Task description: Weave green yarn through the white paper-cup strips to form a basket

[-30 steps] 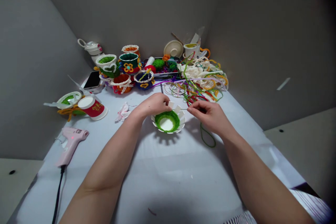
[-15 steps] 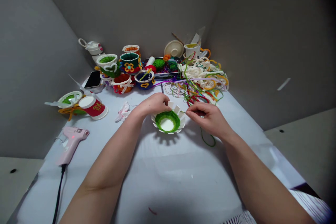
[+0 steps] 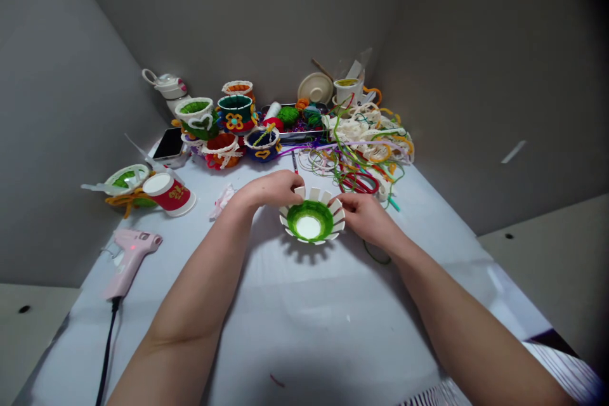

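A white paper cup [image 3: 314,193] with its wall cut into upright strips is held between my hands, just above the white table. Green yarn [image 3: 310,209] is woven round its inside, leaving the white bottom bare. My left hand [image 3: 278,189] pinches the far left rim between thumb and fingers. At the right rim, the closed fingertips of my right hand [image 3: 364,212] press against the strips; the yarn between them is mostly hidden. A loop of green yarn [image 3: 378,258] trails on the table beneath my right wrist.
A pink glue gun [image 3: 130,260] lies at left near a red-and-white paper cup [image 3: 174,195]. Several decorated yarn cups [image 3: 235,115] are stacked at the back. Red-handled scissors [image 3: 364,184] lie by a yarn heap [image 3: 371,130] at right.
My right hand has come in from the right to the cup's rim, and the stretched yarn end no longer shows. The cup has shifted slightly right. The scissors handles are more exposed.
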Demonstrator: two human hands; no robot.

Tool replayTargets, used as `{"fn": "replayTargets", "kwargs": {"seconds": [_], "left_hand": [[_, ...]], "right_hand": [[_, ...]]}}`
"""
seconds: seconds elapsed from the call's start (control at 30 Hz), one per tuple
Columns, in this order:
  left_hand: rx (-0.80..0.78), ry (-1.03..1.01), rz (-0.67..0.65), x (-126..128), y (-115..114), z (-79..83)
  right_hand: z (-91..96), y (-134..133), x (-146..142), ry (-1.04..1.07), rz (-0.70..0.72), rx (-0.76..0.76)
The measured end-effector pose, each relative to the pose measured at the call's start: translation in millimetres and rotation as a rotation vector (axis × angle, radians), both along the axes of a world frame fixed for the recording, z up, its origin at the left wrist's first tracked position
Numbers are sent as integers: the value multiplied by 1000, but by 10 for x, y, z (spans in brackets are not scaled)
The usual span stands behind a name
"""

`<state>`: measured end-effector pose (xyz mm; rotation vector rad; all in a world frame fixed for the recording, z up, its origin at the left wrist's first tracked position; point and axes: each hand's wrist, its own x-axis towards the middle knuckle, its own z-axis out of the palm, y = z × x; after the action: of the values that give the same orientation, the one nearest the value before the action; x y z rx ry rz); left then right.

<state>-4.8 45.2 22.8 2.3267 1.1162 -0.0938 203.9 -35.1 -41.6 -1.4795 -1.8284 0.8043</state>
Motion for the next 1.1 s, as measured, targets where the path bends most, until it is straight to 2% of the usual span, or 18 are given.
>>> {"fn": "replayTargets", "kwargs": {"seconds": [0.13, 0.27, 0.4, 0.57, 0.7, 0.93, 1.1], "left_hand": [[2, -116, -20, 49, -32, 13], [-13, -233, -54, 166, -62, -66], [9, -224, -31, 230, -71, -136], [-18, -204, 0, 215, -61, -136], [63, -197, 61, 188, -45, -130], [146, -144, 117, 175, -31, -144], [151, -142, 104, 186, -37, -134]], "right_hand": [[-52, -4, -59, 35, 10, -8], [-56, -1, -68, 26, 13, -5], [-51, -9, -69, 31, -3, 18], [-24, 0, -29, 41, -3, 4], [30, 31, 66, 14, -44, 7], [204, -24, 130, 85, -115, 106], [223, -90, 49, 91, -72, 210]]}}
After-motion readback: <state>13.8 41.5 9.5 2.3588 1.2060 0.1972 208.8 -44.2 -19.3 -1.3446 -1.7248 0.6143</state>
